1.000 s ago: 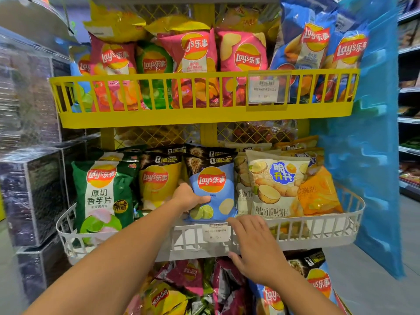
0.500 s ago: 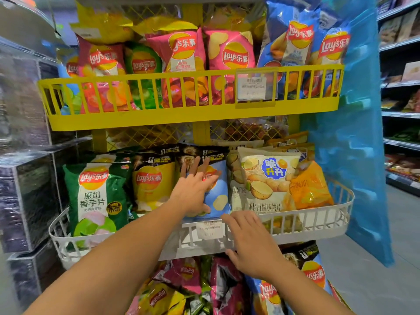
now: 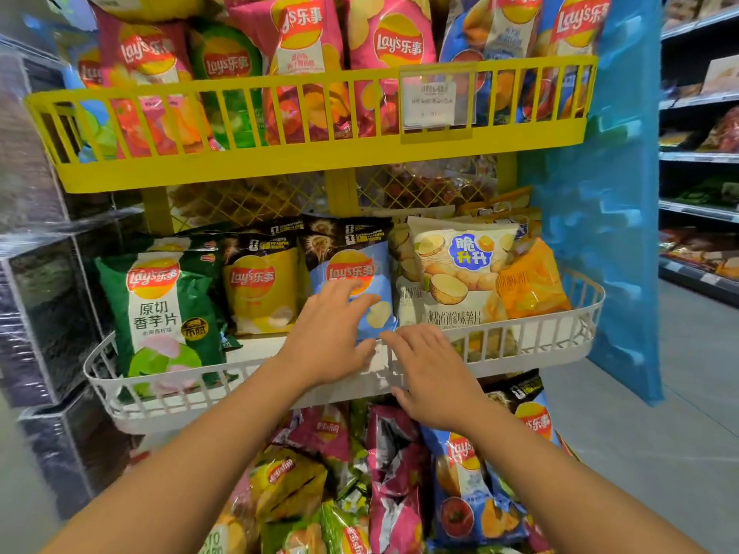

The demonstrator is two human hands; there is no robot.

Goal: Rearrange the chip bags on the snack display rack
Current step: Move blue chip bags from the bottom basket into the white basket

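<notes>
A light blue chip bag [image 3: 360, 269] stands in the middle of the white basket [image 3: 532, 345], between a yellow bag [image 3: 260, 289] and a white potato-print bag [image 3: 460, 273]. My left hand [image 3: 332, 333] lies flat against the blue bag's lower front, fingers spread, holding nothing. My right hand [image 3: 428, 369] hovers over the basket's front rail just right of it, fingers apart and empty. A green bag [image 3: 160, 313] leans at the basket's left end and an orange bag [image 3: 528, 281] at its right.
A yellow basket [image 3: 320, 157] above holds pink, green, red and blue bags, with a price tag [image 3: 434, 99] on its rail. Several bags fill the tier below [image 3: 396, 473]. A blue panel [image 3: 608, 193] flanks the right; wrapped boxes [image 3: 44, 293] stand left. Store shelves [image 3: 700, 153] line the far right.
My left hand let go of the blue bag's lower edge, opened, and now rests flat on its front. My right hand lifted slightly off the rail. The view moved closer.
</notes>
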